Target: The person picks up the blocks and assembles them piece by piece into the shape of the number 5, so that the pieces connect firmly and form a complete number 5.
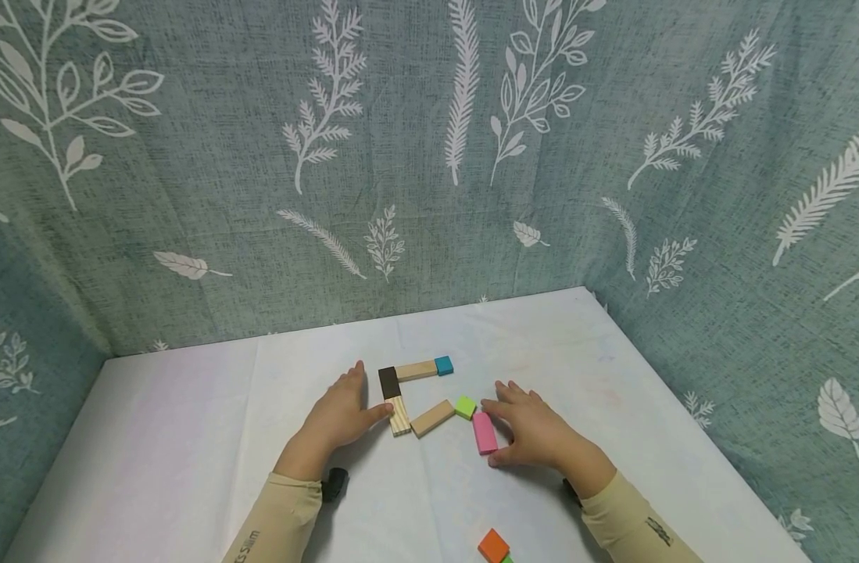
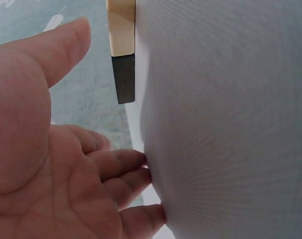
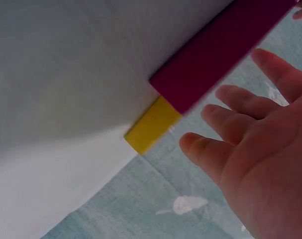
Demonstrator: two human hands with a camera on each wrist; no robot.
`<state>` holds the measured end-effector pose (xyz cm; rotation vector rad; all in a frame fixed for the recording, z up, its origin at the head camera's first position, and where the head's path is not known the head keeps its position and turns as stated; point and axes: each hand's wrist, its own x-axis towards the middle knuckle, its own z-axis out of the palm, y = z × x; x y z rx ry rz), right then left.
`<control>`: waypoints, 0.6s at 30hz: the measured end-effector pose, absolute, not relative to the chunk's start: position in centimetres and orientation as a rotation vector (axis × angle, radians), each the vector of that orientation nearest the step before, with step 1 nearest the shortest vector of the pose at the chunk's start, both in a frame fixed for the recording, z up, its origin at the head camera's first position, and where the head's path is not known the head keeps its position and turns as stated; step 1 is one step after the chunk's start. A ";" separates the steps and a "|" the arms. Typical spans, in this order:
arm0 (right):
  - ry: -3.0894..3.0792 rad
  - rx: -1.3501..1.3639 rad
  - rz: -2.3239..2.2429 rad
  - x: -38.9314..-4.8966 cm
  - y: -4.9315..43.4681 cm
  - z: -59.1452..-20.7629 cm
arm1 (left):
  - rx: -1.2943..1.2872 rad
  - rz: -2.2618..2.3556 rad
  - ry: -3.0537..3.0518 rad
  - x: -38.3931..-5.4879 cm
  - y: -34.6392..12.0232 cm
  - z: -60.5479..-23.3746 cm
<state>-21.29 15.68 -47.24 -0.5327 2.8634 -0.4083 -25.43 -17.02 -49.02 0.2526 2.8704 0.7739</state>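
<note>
My left hand is spread beside a dark brown block and a striped pale wood block, its thumb tip close to the striped one. In the left wrist view its fingertips rest on the white cloth. Around a pink block curves my right hand, fingers apart and relaxed; whether the thumb touches the block I cannot tell. A lime green cube sits by the pink block's far end. Between cube and striped block lies a plain wood block.
Another wood block runs from the dark block to a blue cube. Near the front edge of view lie an orange block and part of a green one. A leaf-patterned curtain stands behind the white table.
</note>
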 end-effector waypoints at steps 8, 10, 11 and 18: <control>2.881 -0.474 -0.481 -19.0 17.8 -45.1 | 0.266 0.780 2.841 -25.3 -16.9 -48.8; 2.886 -0.462 -0.460 -18.8 18.4 -45.0 | 0.265 0.778 2.846 -25.5 -16.9 -48.8; 2.887 -0.453 -0.437 -18.8 18.7 -45.1 | 0.266 0.775 2.848 -25.5 -16.9 -48.8; 2.977 -0.287 -0.221 -18.7 19.8 -45.9 | 0.276 0.757 2.836 -25.7 -16.9 -49.2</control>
